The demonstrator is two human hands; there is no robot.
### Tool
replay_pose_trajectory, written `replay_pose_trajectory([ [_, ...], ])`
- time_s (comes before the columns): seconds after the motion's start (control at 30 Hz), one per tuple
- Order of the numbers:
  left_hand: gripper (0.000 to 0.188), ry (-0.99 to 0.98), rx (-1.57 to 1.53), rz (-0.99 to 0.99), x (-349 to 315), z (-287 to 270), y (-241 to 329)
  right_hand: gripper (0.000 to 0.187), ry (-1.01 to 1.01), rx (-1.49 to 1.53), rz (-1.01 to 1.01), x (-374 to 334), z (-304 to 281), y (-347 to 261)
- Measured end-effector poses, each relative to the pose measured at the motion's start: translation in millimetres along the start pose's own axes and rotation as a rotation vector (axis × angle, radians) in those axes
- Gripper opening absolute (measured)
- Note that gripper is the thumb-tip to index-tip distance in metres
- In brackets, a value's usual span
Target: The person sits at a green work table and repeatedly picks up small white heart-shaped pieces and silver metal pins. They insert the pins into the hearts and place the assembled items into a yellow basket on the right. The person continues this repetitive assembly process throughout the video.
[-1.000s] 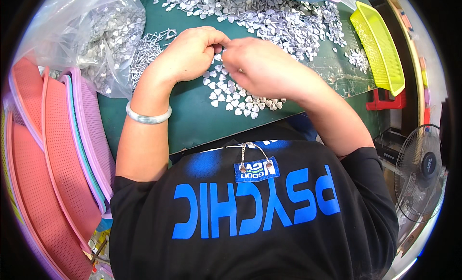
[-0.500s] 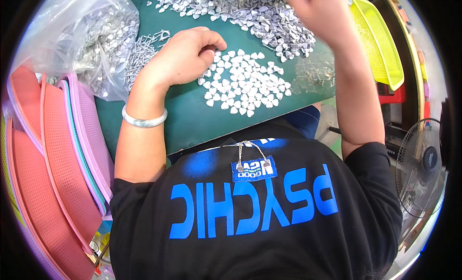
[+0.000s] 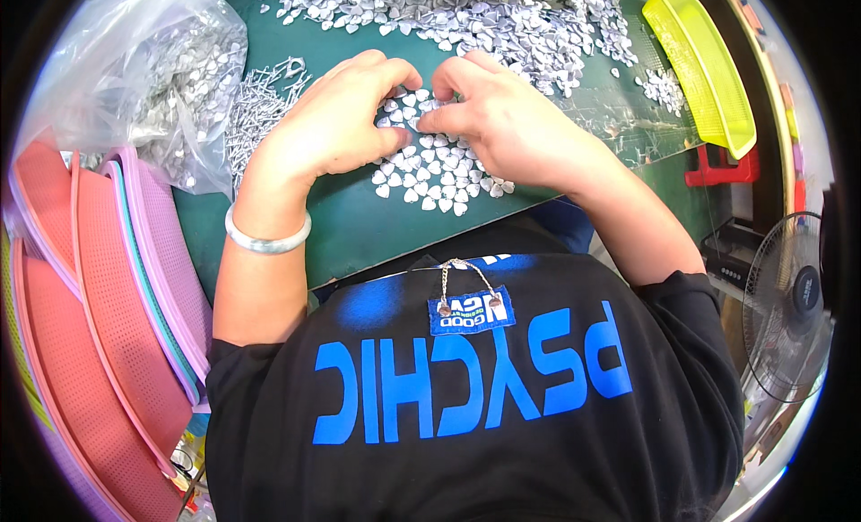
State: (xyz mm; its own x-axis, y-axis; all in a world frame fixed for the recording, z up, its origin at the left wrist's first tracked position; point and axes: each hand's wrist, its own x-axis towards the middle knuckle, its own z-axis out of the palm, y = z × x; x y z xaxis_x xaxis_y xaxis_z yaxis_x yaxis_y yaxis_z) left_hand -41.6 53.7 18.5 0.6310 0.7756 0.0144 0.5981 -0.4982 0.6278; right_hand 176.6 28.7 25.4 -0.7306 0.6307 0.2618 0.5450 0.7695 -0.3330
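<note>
A spread of small silver heart-shaped pieces (image 3: 437,174) lies on the green tabletop in front of me. My left hand (image 3: 345,114), with a pale bangle (image 3: 269,244) on its wrist, rests at the left side of the spread, thumb and forefinger apart. Facing it from the right, my right hand (image 3: 502,118) covers part of the pieces, its thumb and forefinger also parted. Several hearts show in the gap between the two hands. I see nothing held by either hand, though the undersides of the fingers are hidden.
A large heap of grey hearts (image 3: 529,38) fills the far table. Metal pins (image 3: 260,109) lie left, beside a clear plastic bag (image 3: 193,91) of pieces. A small pile (image 3: 662,91) lies near a yellow-green basket (image 3: 704,69). Pink baskets (image 3: 99,369) stand left, a fan (image 3: 780,307) right.
My right hand has come down from the far right heap to the near hearts, beside my left. My left thumb has moved away from its forefinger.
</note>
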Motion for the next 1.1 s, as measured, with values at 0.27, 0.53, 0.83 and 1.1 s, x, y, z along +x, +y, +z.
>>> replay_pose_trajectory([
  [0.27,0.052,-0.003,0.005,0.006,-3,0,4,0.022,-0.022,0.041,0.056,-12,-12,1],
  [0.53,0.034,0.002,-0.038,0.099,-1,-4,2,0.023,0.044,0.059,0.082,-24,-13,2],
  [0.83,0.012,0.021,-0.049,0.135,1,7,5,0.020,0.058,0.076,0.067,-28,-8,3],
  [1.1,0.009,0.002,-0.056,0.157,3,8,6,0.021,0.061,0.070,0.077,-28,-12,1],
])
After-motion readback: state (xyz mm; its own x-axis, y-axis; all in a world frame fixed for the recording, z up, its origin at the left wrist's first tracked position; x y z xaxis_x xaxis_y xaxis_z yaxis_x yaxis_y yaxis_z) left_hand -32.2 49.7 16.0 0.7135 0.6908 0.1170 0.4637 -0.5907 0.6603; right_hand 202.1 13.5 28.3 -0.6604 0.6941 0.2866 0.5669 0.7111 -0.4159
